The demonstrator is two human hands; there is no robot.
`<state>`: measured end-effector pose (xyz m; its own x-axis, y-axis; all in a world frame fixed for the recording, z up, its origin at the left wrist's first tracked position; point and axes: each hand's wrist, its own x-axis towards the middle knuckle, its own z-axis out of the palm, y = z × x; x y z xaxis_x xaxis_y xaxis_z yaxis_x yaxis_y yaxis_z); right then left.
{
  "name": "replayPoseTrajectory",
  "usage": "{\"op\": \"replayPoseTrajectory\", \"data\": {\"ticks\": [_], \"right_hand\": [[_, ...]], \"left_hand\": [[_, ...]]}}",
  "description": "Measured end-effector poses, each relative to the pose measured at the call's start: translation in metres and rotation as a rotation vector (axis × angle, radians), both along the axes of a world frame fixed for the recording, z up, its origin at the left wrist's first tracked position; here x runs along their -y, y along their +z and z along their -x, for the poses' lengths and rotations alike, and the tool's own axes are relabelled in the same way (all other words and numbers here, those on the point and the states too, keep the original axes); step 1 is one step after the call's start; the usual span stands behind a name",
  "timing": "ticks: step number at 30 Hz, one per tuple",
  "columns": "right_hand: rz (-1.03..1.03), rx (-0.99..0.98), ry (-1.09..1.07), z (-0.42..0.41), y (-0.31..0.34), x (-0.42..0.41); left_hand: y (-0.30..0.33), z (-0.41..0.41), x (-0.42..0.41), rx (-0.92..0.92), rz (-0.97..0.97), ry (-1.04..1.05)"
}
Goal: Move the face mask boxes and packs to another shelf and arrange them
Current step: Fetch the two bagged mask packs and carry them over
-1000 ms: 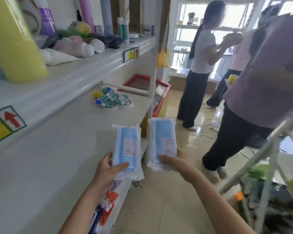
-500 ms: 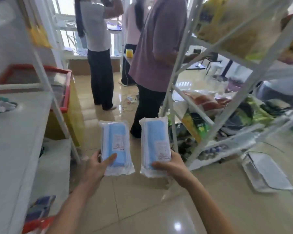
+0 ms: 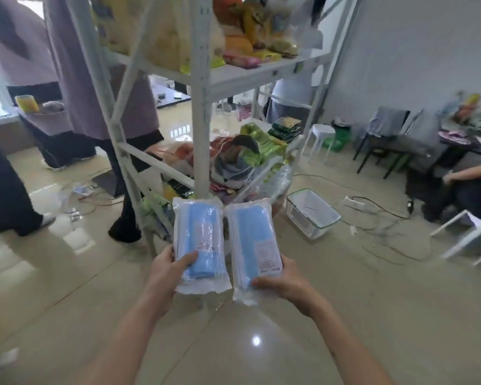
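I carry two clear plastic packs of blue face masks side by side in front of me. My left hand [image 3: 168, 266] grips the lower edge of the left pack [image 3: 200, 237], thumb across its front. The right pack [image 3: 254, 243], with a white label near its bottom, is held at its lower right corner by my right hand [image 3: 282, 279]. Both packs stand upright above the tiled floor, in front of a white metal shelf rack [image 3: 202, 112] crowded with snack bags and packets.
A person in a purple top [image 3: 75, 79] stands left of the rack, another person's dark leg [image 3: 6, 190] farther left. A white wire basket [image 3: 311, 212], cables and a power strip [image 3: 356, 202] lie on the floor at right, near white stools, chairs and a seated person [image 3: 467, 187].
My view has swung right, away from the grey shelf counter toward the white snack rack. Both hands keep the same hold on the packs, now closer together.
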<state>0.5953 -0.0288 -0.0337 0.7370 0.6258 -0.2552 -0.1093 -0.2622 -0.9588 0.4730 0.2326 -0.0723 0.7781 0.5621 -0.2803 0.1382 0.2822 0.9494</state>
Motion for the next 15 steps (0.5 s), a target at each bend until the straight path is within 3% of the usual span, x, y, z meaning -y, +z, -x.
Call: {"op": "replayPoseTrajectory", "data": {"ticks": [7,15], "right_hand": [[0.0,-0.03,-0.252,-0.061,-0.008,0.118],[-0.039,-0.061,-0.51,-0.112,-0.015,0.197]], "left_hand": [[0.0,-0.123,0.102,-0.007,-0.02,-0.17],[-0.001,-0.241,0.168,-0.027,-0.009,-0.388]]}}
